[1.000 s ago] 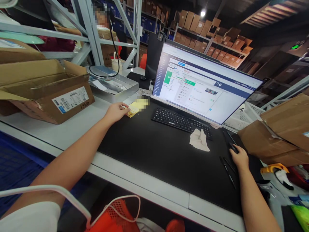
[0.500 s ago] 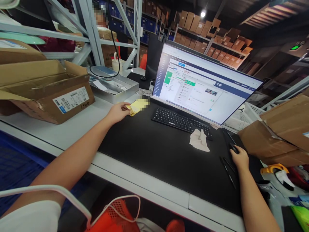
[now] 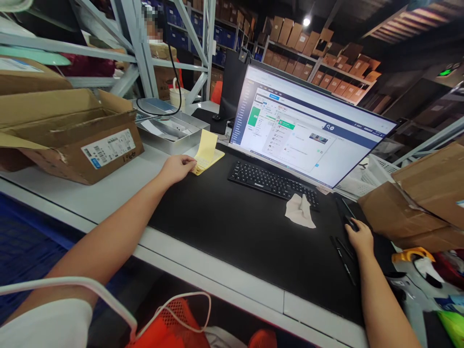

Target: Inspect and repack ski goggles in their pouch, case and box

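My left hand [image 3: 178, 169] pinches the near left edge of a yellow notepad [image 3: 209, 159], which lies at the left end of the black desk mat [image 3: 253, 232]. One of its sheets stands raised, tilted up from the pad. On the right side of the mat, my right hand [image 3: 359, 236] is wrapped over a black computer mouse [image 3: 351, 223], much of it covered by the palm and fingers. Two dark pens [image 3: 342, 260] lie just left of that wrist. A black keyboard [image 3: 268, 183] sits below the lit monitor [image 3: 308, 130], with a crumpled white tissue [image 3: 300, 210] against its right end.
An open cardboard box [image 3: 72, 135] and a shallow metal tray [image 3: 174, 133] with papers stand on the left of the desk. More cardboard boxes [image 3: 416, 212] crowd the right side. A white cable [image 3: 72, 282] crosses low in front. Beyond the metal frame is another person [image 3: 154, 29].
A yellow sheet of the notepad has been lifted and now stands up, where before the pad looked flatter. The right hand stays on the mouse.
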`<state>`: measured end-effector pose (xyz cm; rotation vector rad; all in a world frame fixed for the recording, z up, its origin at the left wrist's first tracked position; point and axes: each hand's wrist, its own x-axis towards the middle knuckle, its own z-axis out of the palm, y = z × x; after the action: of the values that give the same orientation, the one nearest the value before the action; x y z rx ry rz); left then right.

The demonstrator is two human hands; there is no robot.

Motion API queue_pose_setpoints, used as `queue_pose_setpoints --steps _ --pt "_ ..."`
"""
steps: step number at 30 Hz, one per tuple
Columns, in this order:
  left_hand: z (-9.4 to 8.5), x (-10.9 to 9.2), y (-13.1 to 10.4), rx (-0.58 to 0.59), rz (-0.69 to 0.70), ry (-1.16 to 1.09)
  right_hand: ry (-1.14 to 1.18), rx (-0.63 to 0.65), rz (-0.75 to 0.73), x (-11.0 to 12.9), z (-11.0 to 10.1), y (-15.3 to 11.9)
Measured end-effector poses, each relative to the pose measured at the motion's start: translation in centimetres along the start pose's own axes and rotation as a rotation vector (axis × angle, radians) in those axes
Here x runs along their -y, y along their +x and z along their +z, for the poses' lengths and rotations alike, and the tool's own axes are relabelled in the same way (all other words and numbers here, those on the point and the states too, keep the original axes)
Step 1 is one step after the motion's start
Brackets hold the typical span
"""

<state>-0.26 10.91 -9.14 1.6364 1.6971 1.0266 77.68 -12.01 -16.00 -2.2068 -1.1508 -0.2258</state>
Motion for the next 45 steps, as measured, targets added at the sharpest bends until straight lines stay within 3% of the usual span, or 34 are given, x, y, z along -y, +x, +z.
queue_pose_setpoints --steps 13,21,26,31,34,39,45 --pt "0.3 0.4 0.2 -0.015 -0.004 -0.008 0.011 0.024 0.001 -0.4 0.1 0.1" --pt "-0.2 0.6 0.3 0.019 -0.109 0.01 0.01 0.012 -0.006 -0.2 0.0 0.0" --pt "-0.3 1.3 0.6 0.116 -0.128 0.022 0.003 0.018 -0.004 -0.2 0.0 0.0" --pt "-1.2 2.1 1.1 0.214 -0.137 0.307 0.009 0.012 0.0 -0.7 0.3 0.2" --pt "-2.1 2.8 1.5 0.148 -0.083 0.507 0.014 0.017 0.0 -0.8 0.3 0.2" --pt "-2.0 3.0 1.3 0.042 -0.009 0.586 0.016 0.033 0.022 -0.7 0.2 0.2" --pt "0.1 1.8 0.4 0.267 -0.095 0.724 0.013 0.03 0.014 -0.7 0.2 0.2"
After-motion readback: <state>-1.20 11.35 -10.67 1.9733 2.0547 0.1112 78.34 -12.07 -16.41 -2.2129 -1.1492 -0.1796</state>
